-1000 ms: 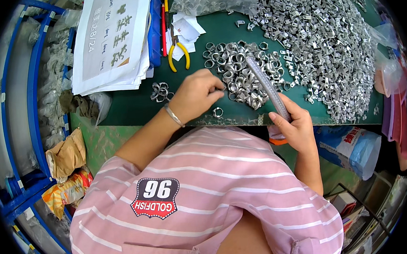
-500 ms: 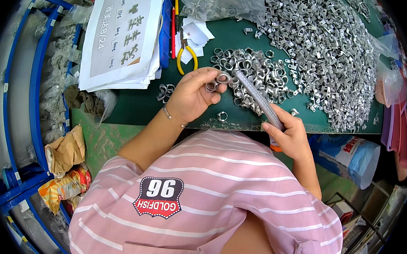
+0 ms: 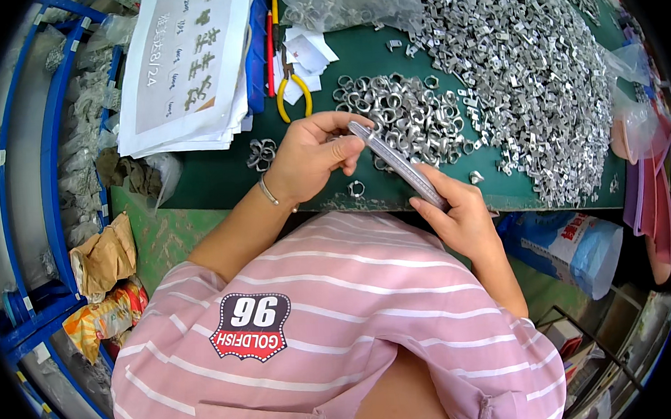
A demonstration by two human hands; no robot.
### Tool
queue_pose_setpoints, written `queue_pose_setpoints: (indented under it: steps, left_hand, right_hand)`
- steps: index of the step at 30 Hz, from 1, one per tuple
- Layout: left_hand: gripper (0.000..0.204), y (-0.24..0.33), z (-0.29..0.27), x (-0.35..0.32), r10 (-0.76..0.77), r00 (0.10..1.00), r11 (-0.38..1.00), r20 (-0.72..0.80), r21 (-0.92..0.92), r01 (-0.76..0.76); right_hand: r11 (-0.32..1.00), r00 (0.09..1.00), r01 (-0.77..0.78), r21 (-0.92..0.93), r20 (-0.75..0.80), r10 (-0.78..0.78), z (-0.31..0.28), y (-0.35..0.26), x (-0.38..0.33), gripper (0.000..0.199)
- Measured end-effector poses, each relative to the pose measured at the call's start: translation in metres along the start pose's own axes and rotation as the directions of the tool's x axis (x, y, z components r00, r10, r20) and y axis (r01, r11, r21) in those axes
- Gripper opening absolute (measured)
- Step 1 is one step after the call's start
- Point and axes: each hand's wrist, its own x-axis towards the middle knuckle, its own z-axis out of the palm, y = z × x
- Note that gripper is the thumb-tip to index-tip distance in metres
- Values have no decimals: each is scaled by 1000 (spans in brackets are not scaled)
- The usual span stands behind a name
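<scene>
Pliers beside paper stack, ring pile.

The bench is dark green. Silver-grey metal rings lie heaped on it, beside a wider spread of silver metal clips. The pliers have yellow handles. White paper sheets carry dark and green marks. The shirt is pink with thin white stripes. The rack is blue; the bag looks blue and white, perhaps.
</scene>
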Motion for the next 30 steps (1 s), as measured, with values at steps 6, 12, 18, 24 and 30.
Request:
queue_pose_setpoints:
  steps: [6, 12, 18, 24, 30]
  left_hand:
    - [31, -9, 2, -2, 26, 999, 991, 32, 129, -30]
    - [29, -10, 4, -2, 152, 979, 957, 137, 228, -180]
    - [19, -4, 9, -3, 106, 978, 866, 178, 468, -179]
    - [11, 11, -6, 14, 212, 962, 969, -174, -88, -230]
    - [10, -8, -3, 24, 280, 958, 501, 64, 841, -203]
  right_hand:
    - [996, 997, 71, -62, 7, -71, 6, -2, 0, 40]
    - [1000, 995, 29, -2, 100, -28, 2, -5, 1, 42]
    - [999, 995, 37, 30, 90, -39, 2, 2, -4, 41]
    - [971, 980, -145, 193, -108, 168, -14, 31, -21, 42]
    - [974, 972, -79, 214, -202, 123, -16, 29, -19, 42]
